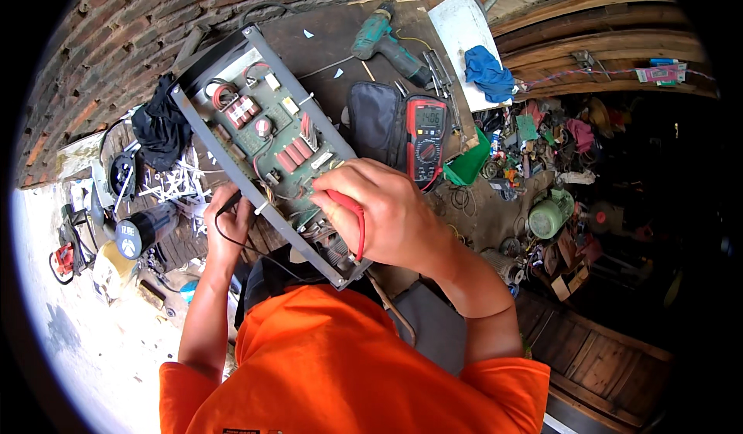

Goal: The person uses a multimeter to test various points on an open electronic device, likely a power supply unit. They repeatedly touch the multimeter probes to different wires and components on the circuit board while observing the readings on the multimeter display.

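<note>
An opened grey metal chassis (203, 130) lies tilted on the workbench, with a green circuit board (271, 136) inside carrying red and white parts. My right hand (379, 213) is closed around a red test probe (350, 209) over the board's near end. Its red lead curls down by my wrist. My left hand (229, 219) grips a black test probe (230, 204) at the chassis's left edge, its black lead (240, 247) running toward my body. A red and black multimeter (426, 133) lies just beyond my right hand.
A black pouch (373, 116) lies beside the meter. A teal cordless drill (383, 41) and a blue cloth (489, 72) on a white board sit at the bench's far end. Loose white pieces (179, 180) and tools crowd the left. Cluttered parts cover the floor at right.
</note>
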Demonstrator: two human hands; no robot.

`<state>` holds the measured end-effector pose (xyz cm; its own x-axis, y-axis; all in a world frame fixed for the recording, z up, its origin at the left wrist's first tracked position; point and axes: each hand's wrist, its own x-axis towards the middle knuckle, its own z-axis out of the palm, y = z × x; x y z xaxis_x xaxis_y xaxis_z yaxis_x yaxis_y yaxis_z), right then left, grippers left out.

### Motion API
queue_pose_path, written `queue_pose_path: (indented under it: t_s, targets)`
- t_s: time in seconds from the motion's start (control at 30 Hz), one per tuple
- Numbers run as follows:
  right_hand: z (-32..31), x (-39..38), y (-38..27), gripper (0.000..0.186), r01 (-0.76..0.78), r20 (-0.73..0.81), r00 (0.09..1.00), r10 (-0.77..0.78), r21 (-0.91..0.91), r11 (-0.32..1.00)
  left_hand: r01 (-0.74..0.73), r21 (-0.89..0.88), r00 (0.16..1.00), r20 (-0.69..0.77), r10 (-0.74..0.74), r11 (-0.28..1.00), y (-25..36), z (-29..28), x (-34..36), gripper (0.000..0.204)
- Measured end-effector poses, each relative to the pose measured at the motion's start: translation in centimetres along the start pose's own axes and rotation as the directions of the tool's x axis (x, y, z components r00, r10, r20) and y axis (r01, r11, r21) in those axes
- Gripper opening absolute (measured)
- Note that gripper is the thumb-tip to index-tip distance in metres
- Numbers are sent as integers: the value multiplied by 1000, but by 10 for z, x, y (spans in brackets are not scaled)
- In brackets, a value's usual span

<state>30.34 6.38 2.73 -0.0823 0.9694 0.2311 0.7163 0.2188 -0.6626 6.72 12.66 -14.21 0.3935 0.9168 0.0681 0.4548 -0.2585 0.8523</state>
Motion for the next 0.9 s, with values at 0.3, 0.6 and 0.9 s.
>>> queue_pose_path:
  t_s: [0.3, 0.6, 0.9]
  targets:
    - [2, 1, 1, 12, -47, 0, 999, 47, 49, 998, 23, 5, 1000, -8, -23, 1000, -1, 0, -3, 17]
    - [1, 7, -3, 10, -116, -3, 993, 116, 54, 992, 9, -55, 999, -40, -11, 998, 9, 0, -1, 15]
    - [-1, 10, -5, 10, -197, 32, 980, 196, 76, 977, 37, -92, 999, -36, -40, 995, 9, 1, -1, 16]
